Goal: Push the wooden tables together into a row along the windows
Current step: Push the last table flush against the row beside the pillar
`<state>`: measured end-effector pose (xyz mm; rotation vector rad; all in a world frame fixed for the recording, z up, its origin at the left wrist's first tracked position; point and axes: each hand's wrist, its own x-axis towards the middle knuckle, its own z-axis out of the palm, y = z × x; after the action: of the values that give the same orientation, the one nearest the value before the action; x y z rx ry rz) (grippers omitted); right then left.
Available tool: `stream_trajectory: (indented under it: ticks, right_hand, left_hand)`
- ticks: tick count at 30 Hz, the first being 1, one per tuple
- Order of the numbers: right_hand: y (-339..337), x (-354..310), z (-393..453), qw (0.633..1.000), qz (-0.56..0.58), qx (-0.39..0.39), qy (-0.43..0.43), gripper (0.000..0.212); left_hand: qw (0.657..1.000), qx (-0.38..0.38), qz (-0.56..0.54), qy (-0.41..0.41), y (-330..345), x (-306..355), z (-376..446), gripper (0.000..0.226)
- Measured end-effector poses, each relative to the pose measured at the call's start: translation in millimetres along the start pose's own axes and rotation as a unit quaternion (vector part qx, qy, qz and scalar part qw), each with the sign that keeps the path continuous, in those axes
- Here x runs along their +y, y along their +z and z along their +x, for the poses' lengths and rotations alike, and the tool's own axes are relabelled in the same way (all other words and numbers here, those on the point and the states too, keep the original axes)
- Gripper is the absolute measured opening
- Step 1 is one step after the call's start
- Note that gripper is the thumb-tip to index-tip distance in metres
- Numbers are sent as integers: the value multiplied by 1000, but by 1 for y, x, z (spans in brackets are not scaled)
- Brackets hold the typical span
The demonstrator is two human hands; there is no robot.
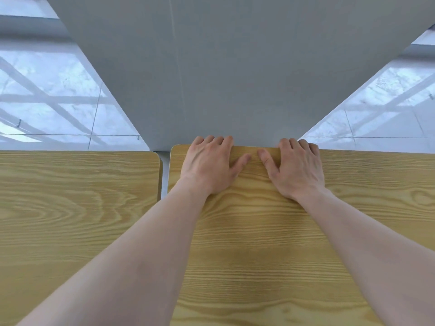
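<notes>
The right desk [270, 243] is sitting against the grey pillar [235, 67], a narrow gap separating it from the left desk [70, 208]. Left hand [209, 165] and right hand [296, 170] are lying flat, fingers [226, 141] curling over the far edge; pushing evenly sideways should close the gap squarely.

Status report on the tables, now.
Both hands, left hand and right hand, flat on right table, fingers over far edge. Narrow gap to left table. Grey pillar dead ahead.
</notes>
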<state>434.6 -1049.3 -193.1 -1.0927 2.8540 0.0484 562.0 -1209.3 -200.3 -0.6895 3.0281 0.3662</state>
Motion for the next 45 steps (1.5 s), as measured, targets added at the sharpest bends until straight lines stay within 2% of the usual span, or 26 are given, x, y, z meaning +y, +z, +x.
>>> stream_trajectory:
  ticks: [12, 24, 29, 34, 45]
  right_hand:
    - [1, -19, -8, 1000, -14, 12, -13, 68]
    - [5, -17, -15, 1000, 4, 26, -6, 71]
    - [-7, -28, -65, 997, 53, 43, -24, 62]
    - [-13, -29, -118, 998, 57, 38, -10, 66]
    - [-3, -17, -274, 993, 95, 47, -55, 64]
  left_hand:
    - [1000, 13, -7, 1, 0, -14, -19, 49]
    - [1000, 12, -19, 14, -2, -14, -27, 59]
    - [998, 63, -14, 24, -20, -7, -56, 60]
    - [998, 62, -23, 1, -23, 1, -100, 62]
    - [994, 61, -16, -86, -3, 52, -274, 66]
